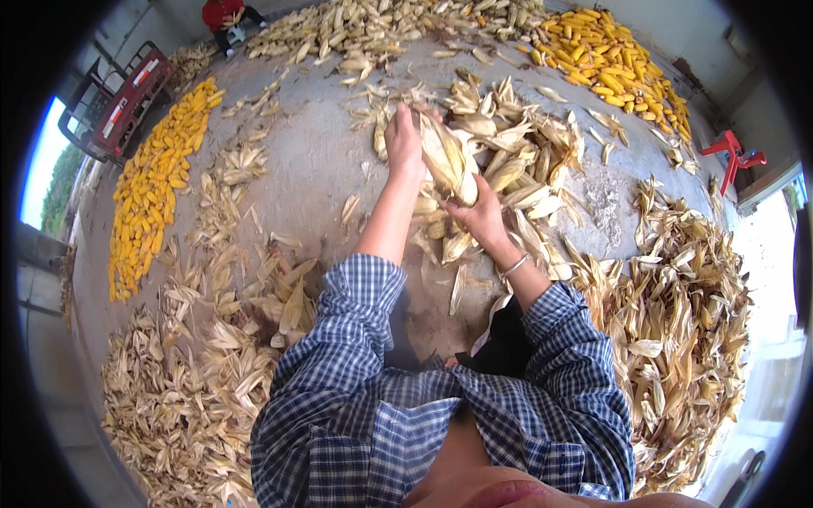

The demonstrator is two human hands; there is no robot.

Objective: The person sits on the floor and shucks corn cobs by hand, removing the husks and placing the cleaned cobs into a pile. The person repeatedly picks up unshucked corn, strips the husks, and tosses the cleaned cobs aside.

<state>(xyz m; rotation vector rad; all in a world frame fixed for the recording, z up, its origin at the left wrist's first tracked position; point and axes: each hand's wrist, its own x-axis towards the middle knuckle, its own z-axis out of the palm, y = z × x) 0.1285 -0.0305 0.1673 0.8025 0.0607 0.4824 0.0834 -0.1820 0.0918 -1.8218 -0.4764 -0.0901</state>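
Observation:
An ear of corn in its dry husk (448, 155) is held up between my two hands, over the floor. My left hand (405, 143) lies against its far upper end, with the fingers partly hidden behind the husk. Around the lower, butt end of the ear my right hand (477, 213) is closed, and a bracelet circles that wrist. The husk still covers the ear. Beside and beyond my right hand lies a small pile of unhusked corn ears (517, 159), some touching one another, with loose husk leaves among them.
Heaps of dry husks (679, 317) lie right and left. Husked yellow ears form piles at the left (149, 190) and far right (603, 57). Farther off are more unhusked ears (356, 28), a seated person (222, 16), a red vehicle (133, 101) and a red plastic stool (733, 155).

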